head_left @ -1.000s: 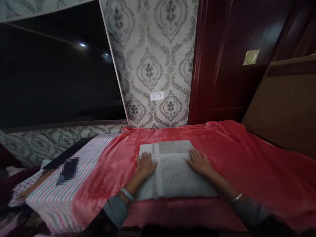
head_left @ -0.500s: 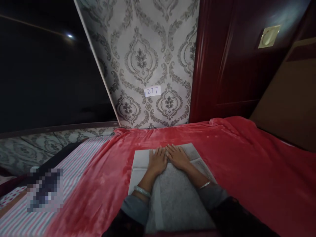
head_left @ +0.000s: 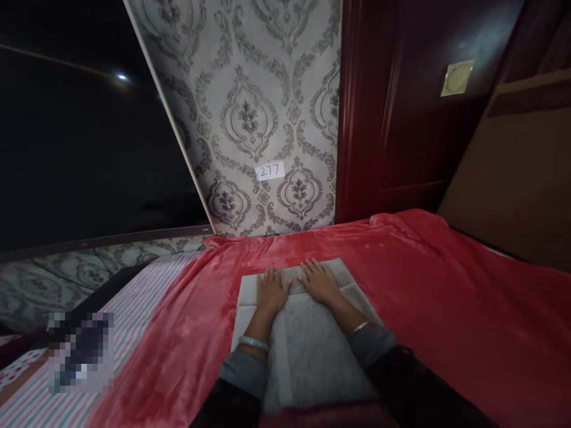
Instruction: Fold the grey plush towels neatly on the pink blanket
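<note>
A grey, flat, folded sheet of fabric or paper [head_left: 312, 351] with visible crease lines lies on a red plush blanket [head_left: 446, 309]. My left hand [head_left: 271, 291] rests palm down on its upper left part, fingers spread. Palm down too, my right hand [head_left: 320, 282] lies on the upper right part near the far edge, its fingers apart. A small gap separates the two hands. Neither hand grips anything. The near end of the sheet meets a dark red edge at the bottom of the view.
A large dark screen [head_left: 89, 142] stands at the left. Patterned wallpaper [head_left: 250, 119] bears a paper label reading 277 [head_left: 270, 171]. Striped cloth [head_left: 147, 297] and a pixelated patch are at the left. A dark red panel [head_left: 401, 119] and brown board [head_left: 517, 178] stand right.
My hands have moved apart: the left one has slid left across the sheet, while the right one has shifted slightly right relative to the sheet. The camera view has turned slightly.
</note>
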The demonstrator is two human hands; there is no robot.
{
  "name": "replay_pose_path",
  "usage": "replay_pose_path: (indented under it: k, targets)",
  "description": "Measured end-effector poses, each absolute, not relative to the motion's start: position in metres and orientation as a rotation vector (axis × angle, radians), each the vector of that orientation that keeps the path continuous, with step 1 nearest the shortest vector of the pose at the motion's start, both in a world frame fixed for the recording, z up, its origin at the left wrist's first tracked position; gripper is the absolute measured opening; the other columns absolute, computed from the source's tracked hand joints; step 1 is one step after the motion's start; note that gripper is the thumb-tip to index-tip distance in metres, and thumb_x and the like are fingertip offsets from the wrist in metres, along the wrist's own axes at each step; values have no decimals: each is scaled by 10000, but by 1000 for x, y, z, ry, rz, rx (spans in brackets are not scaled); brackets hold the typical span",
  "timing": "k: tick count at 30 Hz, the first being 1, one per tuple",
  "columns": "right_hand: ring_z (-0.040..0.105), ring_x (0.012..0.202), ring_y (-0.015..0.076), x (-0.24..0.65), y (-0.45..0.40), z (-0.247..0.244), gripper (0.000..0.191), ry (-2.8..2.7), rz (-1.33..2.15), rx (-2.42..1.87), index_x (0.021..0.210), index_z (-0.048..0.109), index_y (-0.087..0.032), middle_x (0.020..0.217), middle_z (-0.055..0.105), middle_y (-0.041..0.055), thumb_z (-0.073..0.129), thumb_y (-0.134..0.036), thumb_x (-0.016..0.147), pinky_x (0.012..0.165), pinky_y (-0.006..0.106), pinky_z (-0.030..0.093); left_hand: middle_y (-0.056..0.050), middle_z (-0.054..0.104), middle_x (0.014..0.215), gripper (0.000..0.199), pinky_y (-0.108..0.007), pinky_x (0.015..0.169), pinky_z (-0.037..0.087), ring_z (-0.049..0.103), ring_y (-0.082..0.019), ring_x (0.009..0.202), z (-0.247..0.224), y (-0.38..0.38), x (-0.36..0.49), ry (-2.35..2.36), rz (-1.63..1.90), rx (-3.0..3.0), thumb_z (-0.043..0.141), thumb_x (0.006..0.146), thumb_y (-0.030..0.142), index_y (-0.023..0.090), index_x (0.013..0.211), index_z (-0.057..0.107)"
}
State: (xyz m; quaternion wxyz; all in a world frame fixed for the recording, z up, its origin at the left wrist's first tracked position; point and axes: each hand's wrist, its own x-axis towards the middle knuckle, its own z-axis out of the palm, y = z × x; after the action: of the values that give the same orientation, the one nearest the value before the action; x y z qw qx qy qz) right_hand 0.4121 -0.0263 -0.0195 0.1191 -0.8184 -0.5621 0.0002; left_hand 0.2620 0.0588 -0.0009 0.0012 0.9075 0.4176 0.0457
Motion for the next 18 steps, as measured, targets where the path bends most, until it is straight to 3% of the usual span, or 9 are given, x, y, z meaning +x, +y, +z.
replay_pose_path:
  k: [7,12,15,18]
  targets:
    - [188,1519,271,445,-55,-10,617,-1516,108,-2544,1562,346,-195,1645,254,95,281,-472,1014,1205,528,162,-153,268,1628,638,-542,1216,222,229,-274,1520,8,77,207,1349,6,2846,231,1017,452,101,1540,331]
    - [182,1518,303,466,-93,-1,600,-1364,169,-2645,1562,334,-202,1655,227,91,263,-460,1025,1175,619,186,-172,352,1595,573,-551,1192,264,283,-290,1498,8,75,177,1387,119,2900,237,1022,374,94,1487,420]
    - [167,1521,303,457,-112,7,584,-1342,122,-2645,1549,359,-194,1653,227,110,262,-442,1030,1167,620,206,-193,432,1544,545,-581,1182,259,320,-315,1476,13,58,177,1383,230,2964,275,1016,373,95,1435,484]
    - [177,1520,297,426,-126,6,589,-1500,-22,-2483,1545,373,-182,1644,244,133,303,-448,1024,1180,576,212,-166,392,1577,553,-553,1217,199,279,-290,1499,14,27,182,1138,290,3040,329,1009,390,137,1491,425]
